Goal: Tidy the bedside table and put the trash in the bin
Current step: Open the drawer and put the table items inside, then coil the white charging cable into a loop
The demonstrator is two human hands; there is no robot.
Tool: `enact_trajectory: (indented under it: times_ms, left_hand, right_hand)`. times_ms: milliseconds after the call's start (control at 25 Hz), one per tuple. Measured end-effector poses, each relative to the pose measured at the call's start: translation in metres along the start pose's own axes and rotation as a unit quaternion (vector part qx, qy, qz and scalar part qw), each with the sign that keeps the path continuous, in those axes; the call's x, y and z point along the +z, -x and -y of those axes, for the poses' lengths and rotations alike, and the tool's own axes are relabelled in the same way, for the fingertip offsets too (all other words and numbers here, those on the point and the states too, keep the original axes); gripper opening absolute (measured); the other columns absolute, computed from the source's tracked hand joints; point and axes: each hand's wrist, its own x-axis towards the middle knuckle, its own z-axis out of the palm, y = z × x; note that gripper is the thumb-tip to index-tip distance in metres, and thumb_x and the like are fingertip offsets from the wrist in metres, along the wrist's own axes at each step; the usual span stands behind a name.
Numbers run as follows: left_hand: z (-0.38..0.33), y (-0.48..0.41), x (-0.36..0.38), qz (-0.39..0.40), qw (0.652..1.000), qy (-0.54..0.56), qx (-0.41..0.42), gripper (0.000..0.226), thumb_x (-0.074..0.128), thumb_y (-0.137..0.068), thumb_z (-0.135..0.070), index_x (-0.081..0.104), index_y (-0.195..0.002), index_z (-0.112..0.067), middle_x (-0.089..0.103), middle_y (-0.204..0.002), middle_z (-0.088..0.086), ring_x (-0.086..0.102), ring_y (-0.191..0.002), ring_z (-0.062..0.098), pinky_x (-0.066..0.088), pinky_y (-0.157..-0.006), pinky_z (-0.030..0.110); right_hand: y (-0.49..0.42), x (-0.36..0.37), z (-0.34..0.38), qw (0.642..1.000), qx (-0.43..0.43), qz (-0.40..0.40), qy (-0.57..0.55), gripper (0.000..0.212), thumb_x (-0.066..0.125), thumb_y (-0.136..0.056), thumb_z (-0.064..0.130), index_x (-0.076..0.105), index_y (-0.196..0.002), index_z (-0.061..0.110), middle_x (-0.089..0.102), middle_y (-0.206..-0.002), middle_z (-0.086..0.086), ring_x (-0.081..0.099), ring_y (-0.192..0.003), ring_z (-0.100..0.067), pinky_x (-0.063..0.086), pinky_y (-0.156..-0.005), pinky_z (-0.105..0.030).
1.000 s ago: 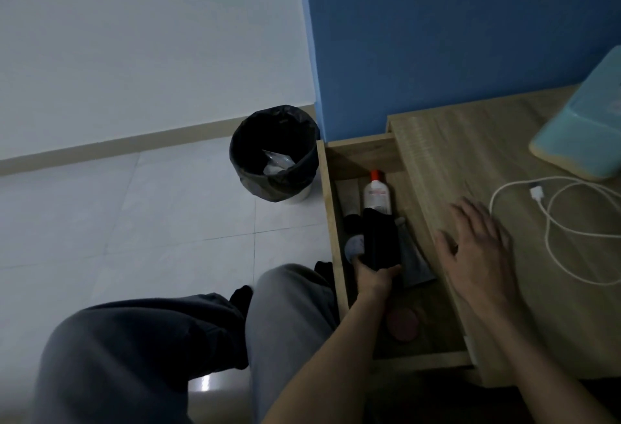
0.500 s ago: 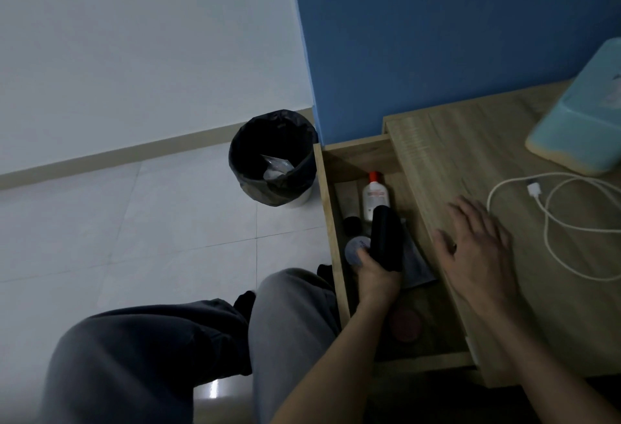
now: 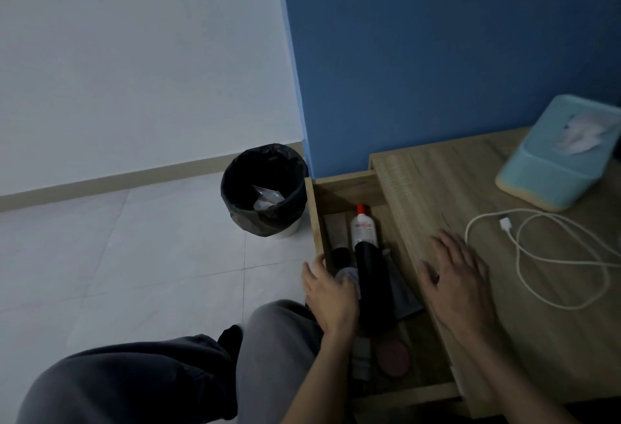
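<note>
head view: left hand (image 3: pixel 331 292) had released the black bottle (image 3: pixel 373 282) beside it and gripped the drawer (image 3: pixel 316 218) edge, likely to shut it; right hand (image 3: pixel 457 284) lay flat.

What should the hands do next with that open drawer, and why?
Probably slide the drawer shut with the left hand. That hand holds the drawer's side wall, thumb outside. The black bottle lies inside with no fingers on it, and the drawer stands open. The right hand lies flat on the table top, so it could steady the table.
</note>
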Motion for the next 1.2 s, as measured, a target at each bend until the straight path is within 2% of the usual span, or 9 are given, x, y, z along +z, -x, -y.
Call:
enact_trajectory:
  times_ms: [120,280,400,600,680,800,1000,1080,1200]
  left_hand:
    - [0.003,-0.001,0.000,0.055,0.998,0.008,-0.018,0.046,0.049,-0.089,-0.013,0.039,-0.134,-0.018,0.045,-0.136,0.003,0.052,-0.117,0.022,0.049,-0.094,0.040]
    - [0.001,0.004,-0.005,0.048,0.998,0.013,0.026,0.052,0.051,-0.085,-0.010,0.039,-0.134,-0.019,0.042,-0.138,0.001,0.047,-0.122,0.020,0.048,-0.099,0.040]
    - [-0.012,0.010,-0.016,0.053,0.994,0.050,0.081,0.049,0.052,-0.086,-0.009,0.040,-0.133,-0.021,0.039,-0.138,-0.002,0.043,-0.124,0.016,0.045,-0.103,0.040]
    - [-0.073,0.030,-0.045,0.096,0.973,0.080,0.195,0.038,0.049,-0.087,-0.007,0.050,-0.123,-0.020,0.048,-0.122,-0.006,0.047,-0.119,0.014,0.041,-0.101,0.027]
    - [-0.104,0.039,-0.064,0.133,0.944,0.078,0.290,0.049,0.047,-0.081,0.004,0.051,-0.124,-0.020,0.050,-0.126,-0.005,0.044,-0.123,0.013,0.038,-0.105,0.029]
    - [-0.154,0.051,-0.106,0.186,0.892,0.060,0.408,0.051,0.052,-0.082,0.004,0.052,-0.128,-0.019,0.053,-0.134,0.000,0.050,-0.119,0.013,0.039,-0.103,0.024]
    - [-0.227,0.074,-0.204,0.175,0.842,0.099,0.501,0.020,0.057,-0.089,-0.004,0.062,-0.108,-0.005,0.069,-0.086,0.014,0.063,-0.075,0.013,0.050,-0.075,0.022]
    - [-0.247,0.086,-0.246,0.126,0.828,0.126,0.532,0.015,0.058,-0.084,0.004,0.066,-0.095,-0.003,0.066,-0.069,0.009,0.059,-0.057,0.007,0.050,-0.062,0.018]
    - [-0.266,0.110,-0.306,0.046,0.812,0.246,0.527,0.014,0.060,-0.078,0.007,0.068,-0.087,0.001,0.064,-0.066,0.008,0.062,-0.062,0.014,0.053,-0.065,0.028]
  right_hand:
    - [-0.001,0.001,0.001,1.000,0.000,0.000,-0.010,0.060,0.028,-0.084,0.046,0.051,-0.129,0.014,0.049,-0.141,-0.005,0.041,-0.133,-0.023,0.036,-0.103,-0.046]
    - [0.005,-0.004,-0.001,0.995,0.055,-0.050,-0.067,0.044,0.057,-0.083,0.021,0.053,-0.126,0.011,0.045,-0.140,-0.018,0.044,-0.123,-0.036,0.040,-0.096,-0.046]
    - [0.007,-0.016,-0.010,0.985,0.138,-0.073,-0.067,0.039,0.064,-0.080,0.018,0.061,-0.117,0.007,0.058,-0.117,-0.025,0.050,-0.108,-0.041,0.043,-0.089,-0.048]
    - [-0.002,-0.050,0.003,0.910,0.219,0.016,-0.351,0.022,0.058,-0.078,-0.011,0.066,-0.095,0.001,0.068,-0.098,-0.025,0.063,-0.086,-0.029,0.046,-0.070,-0.023]
    - [-0.006,-0.082,0.023,0.893,0.165,0.007,-0.418,0.031,0.058,-0.079,-0.011,0.064,-0.076,0.019,0.068,-0.083,-0.013,0.062,-0.072,-0.008,0.042,-0.059,-0.002]
    - [-0.010,-0.168,0.069,0.871,0.035,-0.002,-0.490,0.039,0.056,-0.080,-0.014,0.063,-0.073,0.024,0.066,-0.078,0.003,0.060,-0.064,-0.005,0.042,-0.058,-0.002]
    - [-0.013,-0.300,0.130,0.798,-0.144,-0.090,-0.578,0.023,0.055,-0.085,-0.006,0.058,-0.078,0.016,0.065,-0.064,-0.001,0.058,-0.051,0.000,0.043,-0.048,-0.008]
    - [-0.011,-0.332,0.154,0.764,-0.183,-0.121,-0.607,0.011,0.063,-0.083,0.016,0.056,-0.085,0.023,0.067,-0.071,0.002,0.059,-0.059,0.000,0.046,-0.053,-0.010]
    - [-0.004,-0.350,0.196,0.777,-0.233,-0.018,-0.585,0.063,0.074,-0.053,0.060,0.051,-0.104,0.033,0.065,-0.095,0.007,0.065,-0.090,-0.007,0.050,-0.067,-0.015]
